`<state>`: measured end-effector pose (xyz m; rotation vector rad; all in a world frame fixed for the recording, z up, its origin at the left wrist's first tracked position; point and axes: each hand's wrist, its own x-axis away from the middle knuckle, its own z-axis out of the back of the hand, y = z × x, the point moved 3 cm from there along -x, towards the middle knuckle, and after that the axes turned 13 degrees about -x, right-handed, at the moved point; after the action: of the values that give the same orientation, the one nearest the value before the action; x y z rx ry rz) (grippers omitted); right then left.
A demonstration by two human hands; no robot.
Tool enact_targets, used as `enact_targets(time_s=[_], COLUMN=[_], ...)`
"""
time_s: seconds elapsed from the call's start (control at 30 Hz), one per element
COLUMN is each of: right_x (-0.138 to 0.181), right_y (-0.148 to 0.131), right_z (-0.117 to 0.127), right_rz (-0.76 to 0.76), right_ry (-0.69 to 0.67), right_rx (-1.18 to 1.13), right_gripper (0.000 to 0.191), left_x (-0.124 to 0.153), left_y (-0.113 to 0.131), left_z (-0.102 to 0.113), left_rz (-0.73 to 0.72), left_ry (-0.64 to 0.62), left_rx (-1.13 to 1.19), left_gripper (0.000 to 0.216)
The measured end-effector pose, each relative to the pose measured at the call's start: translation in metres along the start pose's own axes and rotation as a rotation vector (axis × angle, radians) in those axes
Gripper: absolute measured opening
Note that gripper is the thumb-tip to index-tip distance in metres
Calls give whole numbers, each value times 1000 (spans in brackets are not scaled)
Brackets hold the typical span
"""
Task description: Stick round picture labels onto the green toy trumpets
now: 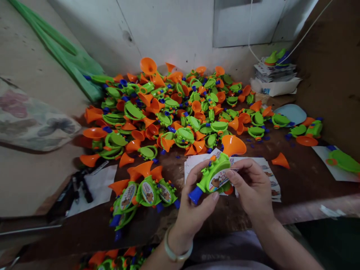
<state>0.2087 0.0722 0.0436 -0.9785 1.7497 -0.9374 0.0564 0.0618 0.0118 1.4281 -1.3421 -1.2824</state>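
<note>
My left hand (194, 204) grips a green toy horn (215, 170) with an orange bell and a blue mouthpiece, held just above the table. My right hand (251, 185) has its fingers pressed onto an oval cartoon sticker (218, 181) on the horn's side. Under both hands lie white sticker sheets (268, 174). To the left sits a small group of horns (147, 191) that carry stickers.
A big heap of green, orange and blue toy horns (180, 108) covers the back of the brown table (303, 180). A stack of papers (274, 77) stands at the back right, a light blue plate (292, 112) beside it. More horns lie at the right edge.
</note>
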Motion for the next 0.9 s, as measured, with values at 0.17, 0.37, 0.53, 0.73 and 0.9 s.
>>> enact_targets(time_s=[0.17,0.37,0.53,0.73,0.9], right_x=[0,1,-1,0,-4], right_y=[-2,-4,-11,-12,-5], right_z=[-1,-3,-8,-10,-1], right_rz=[11,51,211,459,499], right_ry=[8,-11,-68,-143,6], right_rx=[-1,49,209,481,613], right_gripper=[17,14,13,12,67], left_x=[-2,-1,4,6,9], left_y=[4,0,-3,-4,-6], left_z=[-2,-1,1,5,10], left_rz=[-43,-39,-66,-78,-37], left_ry=[-24,76,128,167,168], left_rx=[43,-63,-121,-173,-121], left_gripper=[54,43,43,44,42])
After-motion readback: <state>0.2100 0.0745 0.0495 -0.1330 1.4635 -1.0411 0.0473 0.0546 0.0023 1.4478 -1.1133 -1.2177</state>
